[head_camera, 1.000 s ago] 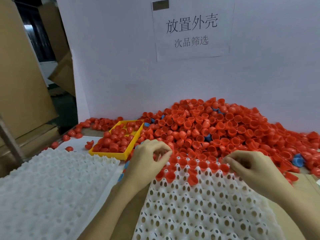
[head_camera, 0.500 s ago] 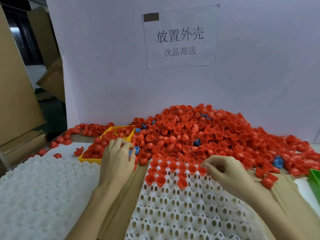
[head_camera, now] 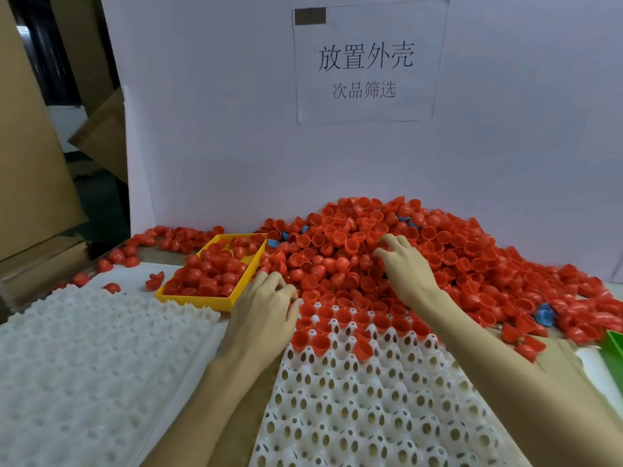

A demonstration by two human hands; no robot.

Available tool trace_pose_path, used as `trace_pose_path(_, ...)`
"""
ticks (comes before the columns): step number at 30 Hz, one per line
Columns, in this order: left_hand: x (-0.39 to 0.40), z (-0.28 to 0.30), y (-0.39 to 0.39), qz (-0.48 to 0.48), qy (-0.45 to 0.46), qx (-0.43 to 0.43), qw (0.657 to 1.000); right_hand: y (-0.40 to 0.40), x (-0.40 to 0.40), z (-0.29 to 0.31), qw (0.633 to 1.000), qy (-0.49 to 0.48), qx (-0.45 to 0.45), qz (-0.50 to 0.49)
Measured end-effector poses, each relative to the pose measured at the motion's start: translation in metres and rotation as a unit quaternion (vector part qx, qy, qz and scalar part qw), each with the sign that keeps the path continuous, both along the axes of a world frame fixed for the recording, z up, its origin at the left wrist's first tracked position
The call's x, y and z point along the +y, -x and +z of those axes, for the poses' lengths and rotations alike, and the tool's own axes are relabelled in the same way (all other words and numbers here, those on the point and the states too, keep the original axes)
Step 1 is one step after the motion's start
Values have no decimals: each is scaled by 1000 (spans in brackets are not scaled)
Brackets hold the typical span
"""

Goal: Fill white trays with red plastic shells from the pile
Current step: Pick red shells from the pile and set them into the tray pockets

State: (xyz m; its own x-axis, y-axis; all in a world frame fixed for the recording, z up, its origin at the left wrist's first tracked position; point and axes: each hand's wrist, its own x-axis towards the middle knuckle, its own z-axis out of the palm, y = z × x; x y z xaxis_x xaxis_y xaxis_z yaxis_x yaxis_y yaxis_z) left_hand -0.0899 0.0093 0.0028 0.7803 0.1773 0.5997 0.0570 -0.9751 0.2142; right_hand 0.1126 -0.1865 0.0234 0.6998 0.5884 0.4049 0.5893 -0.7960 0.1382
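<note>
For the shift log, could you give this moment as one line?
right hand in pile | left hand at tray edge | tray mostly unfilled

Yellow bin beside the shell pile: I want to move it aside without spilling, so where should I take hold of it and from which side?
Take the yellow bin by its near long wall, coming from the front. That wall is bare and faces the person, while red shells heap inside and the pile presses against its right side. A grip on both short ends would probably keep it level.

Two white trays [head_camera: 354,399] [head_camera: 84,358], one yellow bin [head_camera: 215,274], one paper sign [head_camera: 367,59], two hands [head_camera: 266,315] [head_camera: 404,267], and red shells [head_camera: 438,251] past counting, a few blue ones [head_camera: 544,313] mixed in.
</note>
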Motion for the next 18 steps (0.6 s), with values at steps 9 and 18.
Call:
trace_pose_path(9,-1,0,0,-4,6,-9,1000,4,-11,-2,947,-311,51,62)
trace_pose_path(18,-41,13,3,-226,212,-57,949,79,-50,10,925,-292,177,164)
